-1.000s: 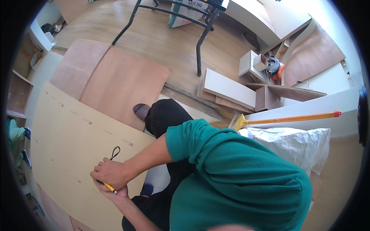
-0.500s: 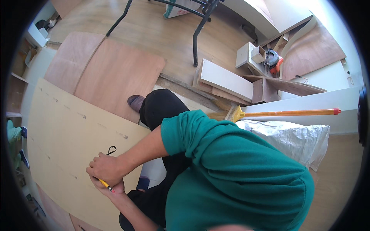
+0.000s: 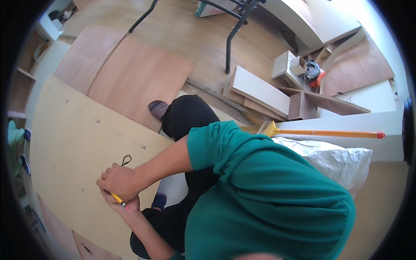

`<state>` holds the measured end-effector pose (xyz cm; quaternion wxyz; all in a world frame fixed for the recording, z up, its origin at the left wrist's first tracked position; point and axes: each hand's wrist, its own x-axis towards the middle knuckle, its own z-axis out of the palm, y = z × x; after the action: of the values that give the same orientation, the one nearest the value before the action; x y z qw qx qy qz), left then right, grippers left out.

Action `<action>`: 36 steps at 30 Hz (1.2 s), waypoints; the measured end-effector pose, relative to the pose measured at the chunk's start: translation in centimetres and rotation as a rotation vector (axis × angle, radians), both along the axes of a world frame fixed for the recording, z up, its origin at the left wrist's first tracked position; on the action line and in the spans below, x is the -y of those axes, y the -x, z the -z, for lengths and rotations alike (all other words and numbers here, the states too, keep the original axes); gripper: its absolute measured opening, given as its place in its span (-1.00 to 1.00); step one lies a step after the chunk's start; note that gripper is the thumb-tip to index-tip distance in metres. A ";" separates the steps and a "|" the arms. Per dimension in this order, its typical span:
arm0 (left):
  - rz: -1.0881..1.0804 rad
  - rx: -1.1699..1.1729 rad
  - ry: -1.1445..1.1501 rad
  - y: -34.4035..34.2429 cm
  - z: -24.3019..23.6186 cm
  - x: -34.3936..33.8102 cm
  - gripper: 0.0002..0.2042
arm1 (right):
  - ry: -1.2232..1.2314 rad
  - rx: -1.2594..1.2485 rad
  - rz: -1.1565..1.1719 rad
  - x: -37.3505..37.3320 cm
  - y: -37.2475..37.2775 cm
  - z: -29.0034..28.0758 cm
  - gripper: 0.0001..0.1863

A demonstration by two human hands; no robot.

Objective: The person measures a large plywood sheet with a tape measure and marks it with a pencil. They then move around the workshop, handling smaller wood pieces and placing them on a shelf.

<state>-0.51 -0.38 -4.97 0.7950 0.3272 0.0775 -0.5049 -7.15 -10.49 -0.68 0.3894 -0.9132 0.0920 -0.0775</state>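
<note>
My right hand [image 3: 120,180] is curled over my left hand [image 3: 125,203], both low over a large tan board [image 3: 65,143]. A yellow pencil [image 3: 116,197] sticks out from under my right hand, its pinkish end crossing the left palm near the wrist. Beyond the right knuckles a thin black cord loop [image 3: 126,159] shows; whatever it belongs to is hidden by the hands. My left fingers are mostly covered and look bent around something I cannot make out.
Reddish plywood sheets [image 3: 134,78] lie beyond the board. A yellow broom [image 3: 320,132] and a white woven sack [image 3: 329,160] are on the right. Farther back are white boards [image 3: 260,93], a circular saw [image 3: 313,71] and a black-legged stand [image 3: 229,47]. Another person's legs [image 3: 17,134] show far left.
The view has shifted slightly, so the surroundings sit a little differently in the picture. My hands stay together with the pencil, in nearly the same pose.
</note>
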 end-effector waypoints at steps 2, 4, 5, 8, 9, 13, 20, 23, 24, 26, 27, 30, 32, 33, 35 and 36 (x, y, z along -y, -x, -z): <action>-0.011 -0.017 -0.010 0.3 -0.4 0.1 -0.67 | -0.034 0.017 0.014 0.0 -0.1 0.4 -0.58; -0.026 -0.047 -0.023 0.5 -0.8 0.1 -0.66 | -0.050 0.018 0.004 -0.1 -0.3 1.2 -0.57; -0.042 -0.062 -0.028 0.7 -0.9 0.1 -0.65 | -0.043 0.041 -0.004 0.0 -0.4 1.6 -0.57; -0.085 -0.124 0.013 0.9 -1.0 0.2 -0.63 | -0.039 0.137 0.003 0.1 -0.7 2.6 -0.57; -0.101 -0.149 0.064 1.0 -1.0 0.2 -0.62 | -0.043 0.169 0.010 0.1 -0.7 2.7 -0.57; -0.123 -0.201 -0.208 1.0 -1.0 0.0 -0.51 | -0.036 0.171 -0.002 0.0 -0.6 2.0 -0.52; -0.126 -0.225 -0.243 1.4 -2.3 -0.1 -0.46 | -0.043 0.099 -0.040 -0.1 -0.4 0.3 -0.48; -0.114 -0.220 -0.266 1.5 -2.6 -0.1 -0.45 | -0.054 0.066 -0.044 0.0 -0.4 0.1 -0.47; -0.116 -0.215 -0.279 1.5 -2.7 0.0 -0.45 | -0.065 0.039 -0.056 0.1 -0.4 0.1 -0.43; -0.118 -0.220 -0.270 1.4 -2.7 0.0 -0.45 | -0.078 0.014 -0.071 0.2 -0.5 0.1 -0.39; -0.121 -0.224 -0.264 1.4 -2.7 0.0 -0.45 | -0.083 0.015 -0.074 0.2 -0.5 0.1 -0.39; -0.139 -0.238 -0.308 1.4 -2.8 0.2 -0.46 | -0.083 0.006 -0.088 0.3 -0.5 0.0 -0.37; -0.164 -0.223 -0.277 1.5 -2.9 0.3 -0.46 | -0.087 0.001 -0.104 0.3 -0.6 0.1 -0.37; -0.173 -0.217 -0.260 1.6 -3.0 0.4 -0.46 | -0.090 -0.002 -0.112 0.4 -0.6 0.1 -0.37; -0.169 -0.221 -0.228 1.7 -3.0 0.4 -0.47 | -0.077 0.039 -0.110 0.3 -0.6 0.3 -0.41; -0.159 -0.231 -0.215 1.7 -3.0 0.4 -0.47 | -0.063 0.084 -0.101 0.3 -0.6 0.4 -0.46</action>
<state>-2.24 -0.75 -1.95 0.7786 0.3432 0.2473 -0.4635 -6.52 -10.77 -1.07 0.4249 -0.8999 0.0319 -0.0931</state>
